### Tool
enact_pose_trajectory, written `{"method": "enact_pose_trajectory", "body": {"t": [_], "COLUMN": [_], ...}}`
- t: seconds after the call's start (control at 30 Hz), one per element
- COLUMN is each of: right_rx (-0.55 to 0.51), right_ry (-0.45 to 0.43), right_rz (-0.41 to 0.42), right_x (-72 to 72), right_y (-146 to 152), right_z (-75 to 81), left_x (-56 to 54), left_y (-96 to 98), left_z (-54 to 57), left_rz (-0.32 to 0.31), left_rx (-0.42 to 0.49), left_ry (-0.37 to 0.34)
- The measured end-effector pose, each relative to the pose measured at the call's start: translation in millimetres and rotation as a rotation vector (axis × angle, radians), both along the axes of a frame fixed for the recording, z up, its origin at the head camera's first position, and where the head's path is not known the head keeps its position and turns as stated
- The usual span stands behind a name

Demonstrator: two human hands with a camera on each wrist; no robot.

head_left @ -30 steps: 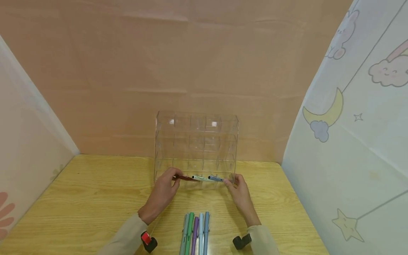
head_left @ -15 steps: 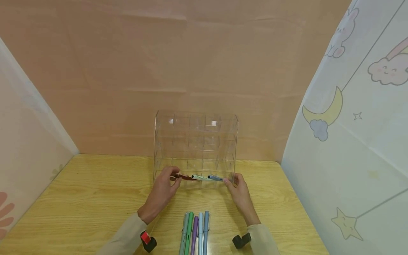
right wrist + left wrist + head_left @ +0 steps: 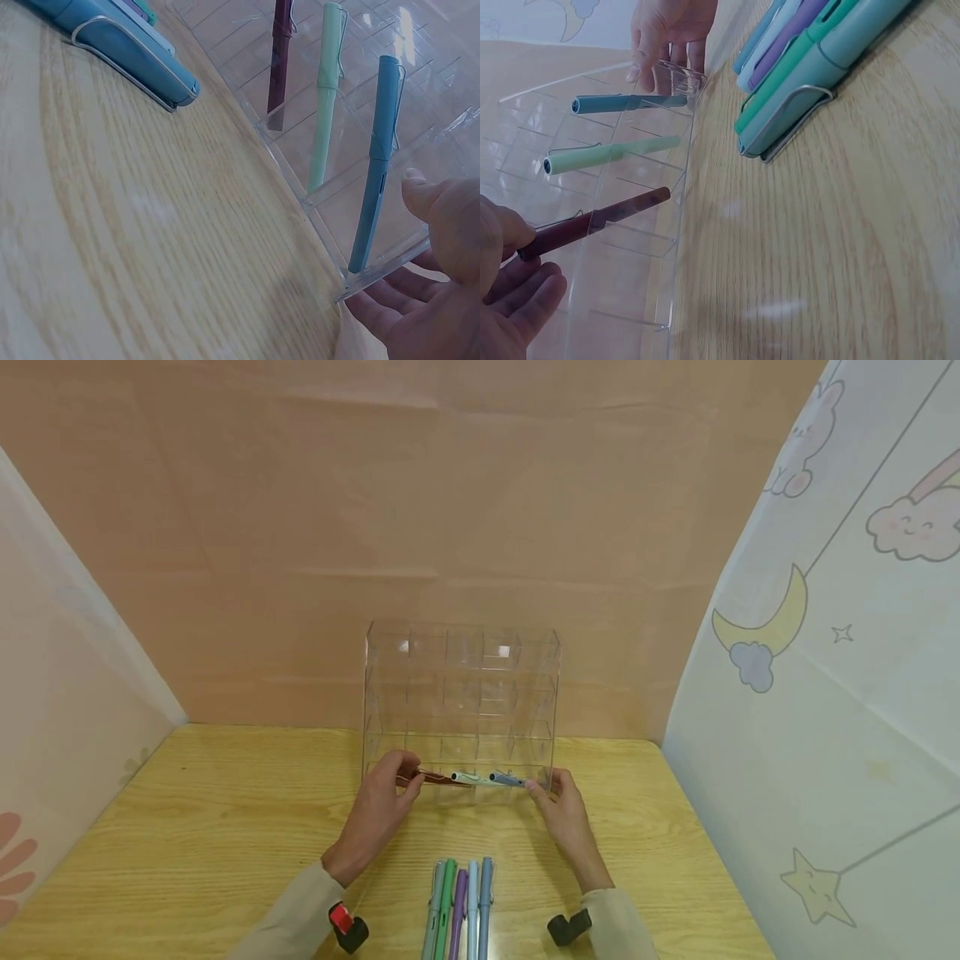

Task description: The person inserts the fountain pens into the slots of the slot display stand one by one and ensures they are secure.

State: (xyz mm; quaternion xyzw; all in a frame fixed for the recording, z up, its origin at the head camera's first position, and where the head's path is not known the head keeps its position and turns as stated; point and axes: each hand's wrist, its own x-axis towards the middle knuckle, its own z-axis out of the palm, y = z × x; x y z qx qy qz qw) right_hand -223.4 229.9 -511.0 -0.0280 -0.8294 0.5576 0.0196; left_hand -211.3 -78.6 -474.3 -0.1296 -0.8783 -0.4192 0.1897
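A clear pen rack (image 3: 461, 727) with rows of compartments stands at the back of the table. My left hand (image 3: 378, 797) pinches the cap end of a dark red pen (image 3: 592, 221) between thumb and fingers; its lower end is inside a bottom-row compartment. Beside it, a pale green pen (image 3: 325, 97) and a blue pen (image 3: 375, 161) lean in bottom-row compartments of their own. My right hand (image 3: 566, 818) grips the rack's lower right corner, thumb in front and fingers round the side, close to the blue pen.
Several capped pens lie side by side nearer me: a grey-green pen (image 3: 433, 902), a green pen (image 3: 445, 906), a purple pen (image 3: 458, 910), a light blue pen (image 3: 472, 902) and a blue-grey pen (image 3: 486, 902). Cloth walls enclose the wooden table (image 3: 247, 827).
My left hand has shifted slightly left with the cap end of the dark red pen. The right hand and the rack stay where they were.
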Motion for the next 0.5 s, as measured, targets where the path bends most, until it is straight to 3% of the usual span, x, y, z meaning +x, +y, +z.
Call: {"method": "enact_pose_trajectory", "body": {"t": [0.33, 0.5], "right_rx": [0.012, 0.008], "right_ry": [0.008, 0.009], "right_rz": [-0.011, -0.006], "right_x": [-2.2, -2.3], "right_y": [-1, -1], "right_z": [-1.3, -1.2], "left_x": [2.1, 6.3], "left_y": [-3.0, -14.1], "left_z": [3.0, 9.2], "left_rz": [-0.001, 0.015], "left_rx": [0.014, 0.036], "left_ry": [-0.069, -0.085]}}
